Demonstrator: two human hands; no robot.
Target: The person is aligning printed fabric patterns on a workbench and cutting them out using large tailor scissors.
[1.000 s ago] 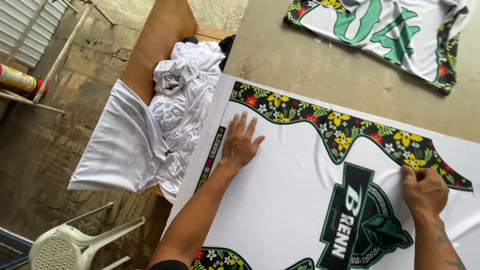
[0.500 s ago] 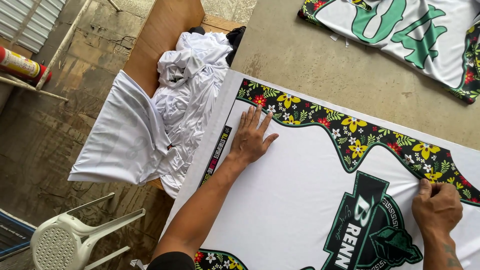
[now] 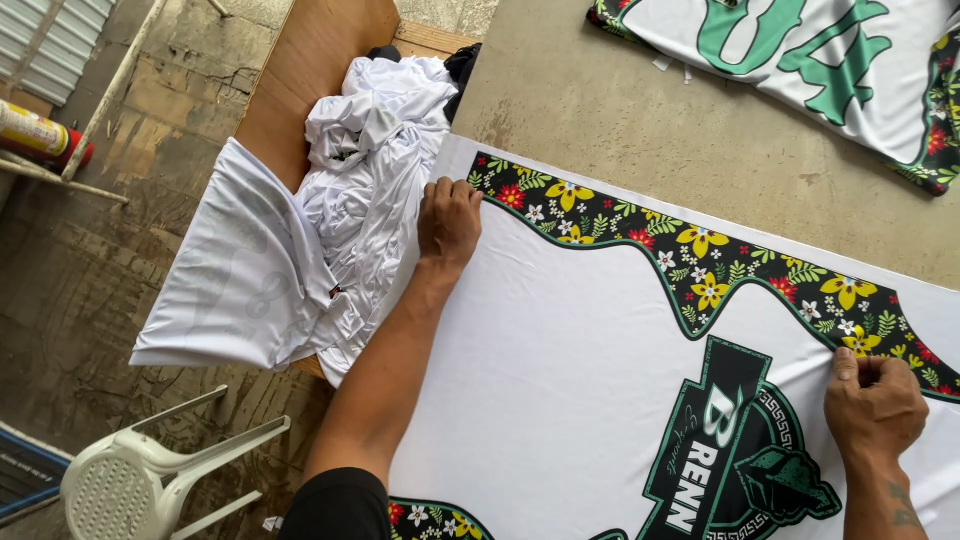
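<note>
head view, looking down, near table
</note>
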